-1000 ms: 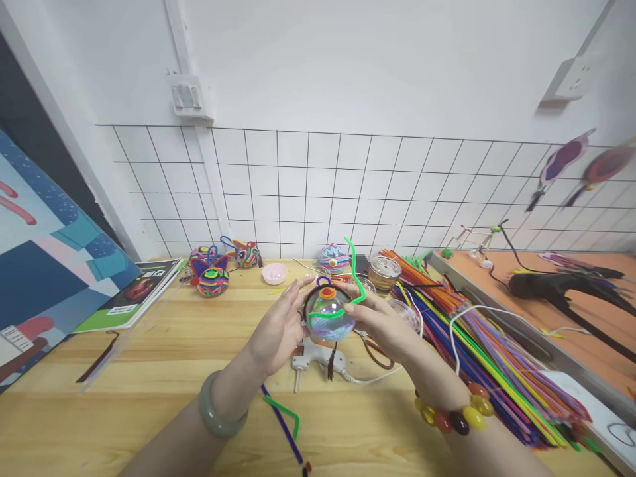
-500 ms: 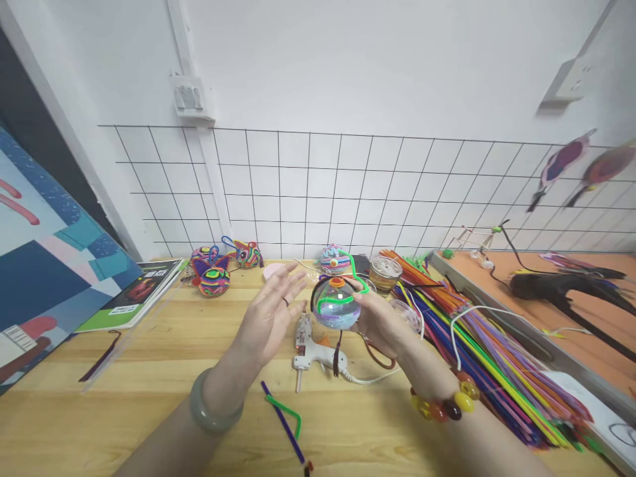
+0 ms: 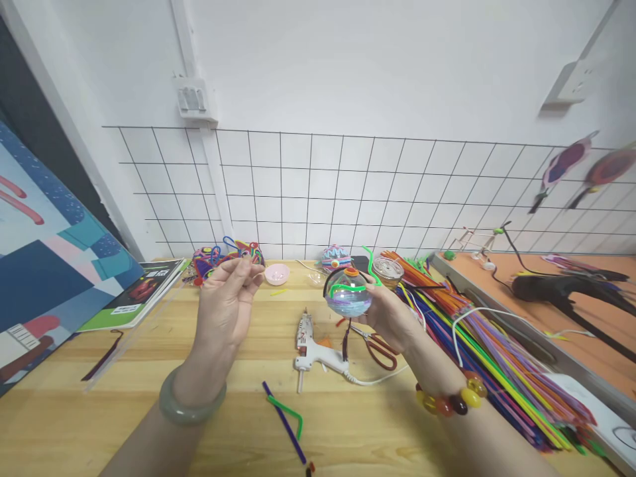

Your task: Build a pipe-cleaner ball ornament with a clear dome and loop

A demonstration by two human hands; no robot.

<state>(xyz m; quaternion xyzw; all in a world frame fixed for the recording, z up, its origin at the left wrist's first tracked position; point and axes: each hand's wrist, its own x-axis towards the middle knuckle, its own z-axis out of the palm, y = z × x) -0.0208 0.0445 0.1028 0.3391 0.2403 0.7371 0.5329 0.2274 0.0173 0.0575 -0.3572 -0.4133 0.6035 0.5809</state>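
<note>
My right hand [image 3: 391,317] grips a clear ball [image 3: 348,303] at its right side, above the table. Light blue and purple strands cover the ball's lower part, a green pipe cleaner [image 3: 368,262] runs across it and sticks up, and an orange ring sits on top. A dark tassel [image 3: 346,339] hangs beneath. Raised to the left, my left hand [image 3: 228,301] has thumb and fingertips pinched together; anything between them is too small to make out. Below the ball lie a white glue gun [image 3: 318,354] and red-handled scissors [image 3: 380,348].
Purple and green pipe cleaner pieces [image 3: 285,421] lie at the front. A large bundle of coloured pipe cleaners [image 3: 497,371] fills the right side. At the back stand a pink bowl [image 3: 277,274], a glass jar [image 3: 388,270] and a striped ball [image 3: 336,257]. Magazines [image 3: 139,298] lie left.
My left hand has moved left, away from the ball, and its spread fingers have closed into a pinch. My right hand has shifted slightly right with the ball, leaving the scissors more visible.
</note>
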